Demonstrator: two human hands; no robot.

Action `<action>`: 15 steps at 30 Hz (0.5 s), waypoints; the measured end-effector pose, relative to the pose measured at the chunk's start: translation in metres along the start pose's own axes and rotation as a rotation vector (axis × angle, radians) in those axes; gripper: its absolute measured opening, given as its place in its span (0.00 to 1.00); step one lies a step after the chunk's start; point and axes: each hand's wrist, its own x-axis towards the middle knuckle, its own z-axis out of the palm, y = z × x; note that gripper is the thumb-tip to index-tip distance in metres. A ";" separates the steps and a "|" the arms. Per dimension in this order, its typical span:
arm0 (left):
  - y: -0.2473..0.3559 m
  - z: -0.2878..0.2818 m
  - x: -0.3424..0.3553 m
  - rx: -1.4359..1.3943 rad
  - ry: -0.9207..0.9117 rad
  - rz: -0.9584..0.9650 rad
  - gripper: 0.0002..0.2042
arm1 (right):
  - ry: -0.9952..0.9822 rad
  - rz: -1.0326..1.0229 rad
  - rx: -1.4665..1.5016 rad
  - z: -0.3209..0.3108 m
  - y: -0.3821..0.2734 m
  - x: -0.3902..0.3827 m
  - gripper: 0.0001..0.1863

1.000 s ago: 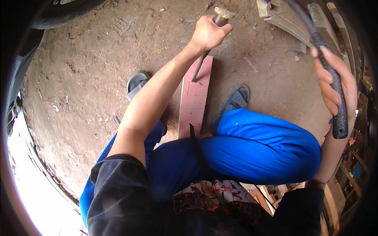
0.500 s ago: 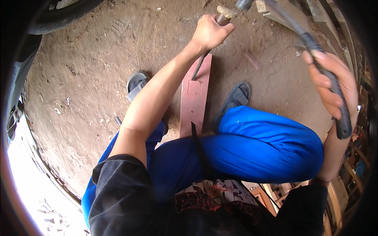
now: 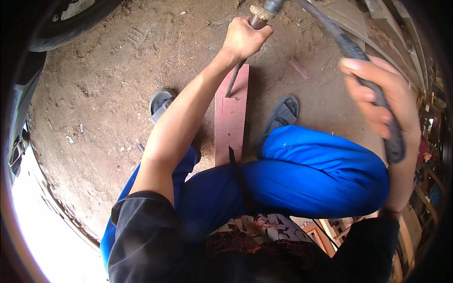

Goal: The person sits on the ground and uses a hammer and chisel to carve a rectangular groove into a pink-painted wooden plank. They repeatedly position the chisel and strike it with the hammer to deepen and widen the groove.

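My left hand [image 3: 244, 38] is wrapped round the handle of a chisel [image 3: 232, 81]. The chisel leans, its blade tip set on a reddish wooden board [image 3: 230, 123] at a marked rectangle. Its frayed butt end sticks up past my fist. In my right hand [image 3: 384, 96] I grip the black handle of a hammer [image 3: 324, 23], slightly blurred. The metal hammer head meets or nearly meets the chisel's butt; I cannot tell if they touch. The board lies between my sandalled feet, its near end under my blue-trousered leg.
Bare earth [image 3: 104, 94] surrounds the board, with a thin wood offcut [image 3: 299, 69] right of it. Stacked timber [image 3: 396, 37] stands along the right side. At the upper left is a black tyre [image 3: 71, 35]. A sandal [image 3: 283, 113] shows at the right of the board.
My right hand has swung the hammer left and toward the chisel, closing the gap to its butt. My left hand and the chisel appear shifted slightly left; the view itself has moved a little.
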 end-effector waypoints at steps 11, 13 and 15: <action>0.009 0.011 -0.002 -0.012 -0.014 0.036 0.17 | 0.150 -0.561 0.024 -0.013 0.003 -0.008 0.18; 0.003 -0.001 -0.006 0.009 0.005 -0.004 0.17 | 0.297 -0.435 0.035 0.028 0.005 0.007 0.21; 0.000 -0.001 -0.005 0.004 -0.004 -0.008 0.16 | 0.205 -0.207 -0.013 0.030 0.002 0.005 0.19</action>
